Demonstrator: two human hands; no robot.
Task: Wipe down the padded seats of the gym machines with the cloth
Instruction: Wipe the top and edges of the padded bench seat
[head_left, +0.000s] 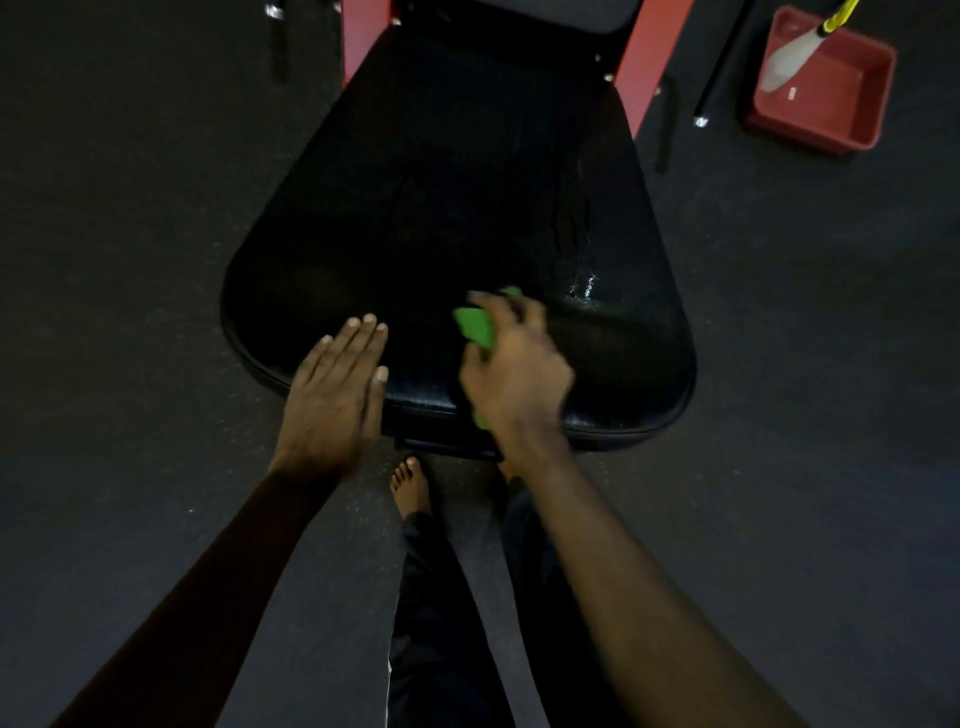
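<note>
Red tub, bottle inside: well beyond right fingers. On seat: left fingers straight, flat near front edge; right fingers grip cloth.

The place was a gym, among the machines. A wide black padded seat, vinyl-covered with piping round its edge, sat on a red-painted steel frame, the build of an exercise machine rather than furniture. Under it lay a dark, speckled rubber floor of the gym-matting sort. A black bar with a chrome end stood beside the frame. Cleaning gear showed upkeep: a red plastic tub on the floor held a white spray bottle, a wet patch glistened on the seat, and the right hand gripped a green cloth there.
</note>
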